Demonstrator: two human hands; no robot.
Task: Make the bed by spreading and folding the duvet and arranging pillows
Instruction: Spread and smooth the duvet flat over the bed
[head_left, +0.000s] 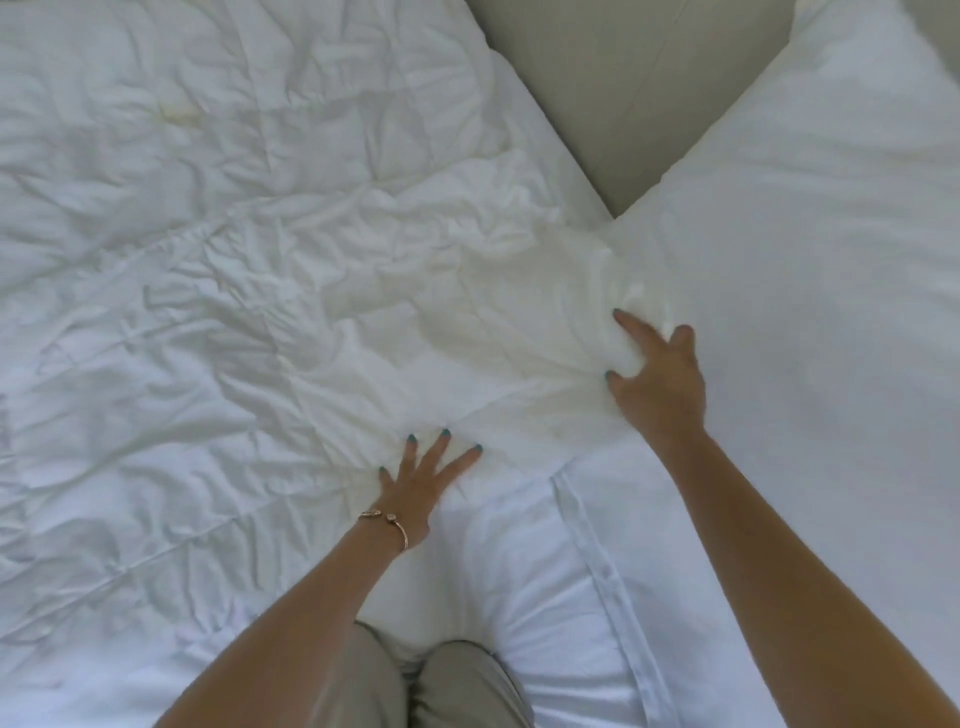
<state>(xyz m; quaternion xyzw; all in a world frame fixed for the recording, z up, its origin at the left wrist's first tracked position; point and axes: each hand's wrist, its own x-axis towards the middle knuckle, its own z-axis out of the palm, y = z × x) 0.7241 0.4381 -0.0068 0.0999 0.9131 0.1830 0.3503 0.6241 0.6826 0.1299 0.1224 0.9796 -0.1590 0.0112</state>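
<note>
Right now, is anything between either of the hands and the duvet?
Nothing visible. The left hand lies flat on the duvet with fingers spread, and the right hand already bunches a fold of the duvet next to the pillow. Both touch the fabric directly.

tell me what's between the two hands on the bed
Only rumpled white duvet: creased fabric runs from the flat left hand to the right hand, which bunches it. Head view shows this.

White duvet (234, 260), beige headboard (639, 93)
</note>
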